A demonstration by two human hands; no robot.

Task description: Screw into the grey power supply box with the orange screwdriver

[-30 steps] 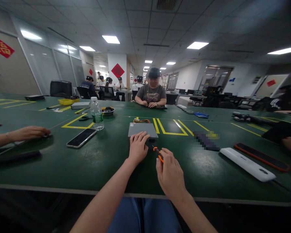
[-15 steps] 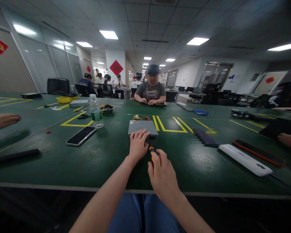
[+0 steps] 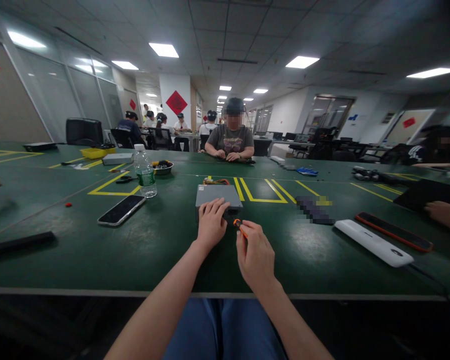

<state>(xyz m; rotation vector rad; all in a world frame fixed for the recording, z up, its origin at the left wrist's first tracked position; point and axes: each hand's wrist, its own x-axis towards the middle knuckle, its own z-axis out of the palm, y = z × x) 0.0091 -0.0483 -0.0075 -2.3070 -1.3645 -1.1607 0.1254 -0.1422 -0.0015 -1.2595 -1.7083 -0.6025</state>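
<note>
A grey metal computer power supply (image 3: 216, 192) lies on the green table in front of me, with coloured cables coming out behind it. My left hand (image 3: 212, 221) grips its near edge, fingers over the top and thumb at the front face. Pinched in my right hand (image 3: 257, 250) is a screwdriver (image 3: 238, 225) with an orange and black handle. It is tilted, pointing at the front face of the power supply. Its tip is hard to make out beside my left thumb.
Left of the power supply are a phone (image 3: 122, 210), a water bottle (image 3: 145, 175) and a metal bowl (image 3: 163, 168). A white power bank (image 3: 373, 242) and an orange-edged phone (image 3: 393, 231) lie at right. A co-worker (image 3: 230, 140) sits opposite; other people's hands show at both sides.
My right hand has moved slightly up and right, its fingers closing more tightly around the screwdriver, which now slants more. My left hand stays on the power supply. The view has shifted slightly.
</note>
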